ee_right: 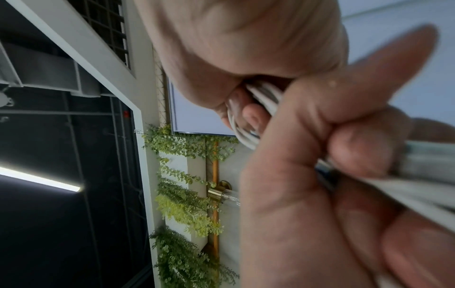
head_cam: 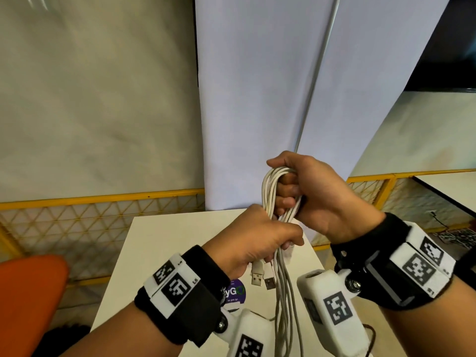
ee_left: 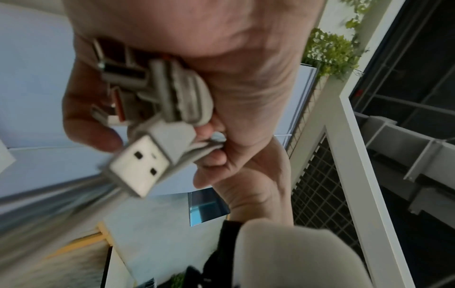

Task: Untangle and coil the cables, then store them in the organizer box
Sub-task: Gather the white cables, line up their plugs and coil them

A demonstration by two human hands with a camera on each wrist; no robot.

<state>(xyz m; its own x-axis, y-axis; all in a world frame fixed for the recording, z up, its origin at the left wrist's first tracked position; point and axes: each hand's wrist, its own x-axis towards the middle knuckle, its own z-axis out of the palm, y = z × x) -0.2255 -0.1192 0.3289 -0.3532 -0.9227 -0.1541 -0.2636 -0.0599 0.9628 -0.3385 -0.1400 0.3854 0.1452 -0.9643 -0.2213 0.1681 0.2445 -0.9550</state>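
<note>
A bundle of white cables [head_cam: 268, 191] is looped into a long coil held up above the table. My right hand [head_cam: 306, 194] grips the top of the loop, its fingers curled through the strands [ee_right: 248, 124]. Lower down, my left hand [head_cam: 257, 238] clasps the middle of the bundle. Two USB plugs [head_cam: 260, 275] hang just under the left hand, and one plug [ee_left: 142, 165] fills the left wrist view, blurred. The rest of the strands [head_cam: 286, 318] hang down between my wrists. No organizer box is in view.
A white table [head_cam: 164, 253] stands below my hands, with a round purple sticker [head_cam: 235, 293] on it. An orange seat [head_cam: 31, 287] is at the lower left. A yellow mesh fence [head_cam: 103, 217] and white panels [head_cam: 257, 99] stand behind.
</note>
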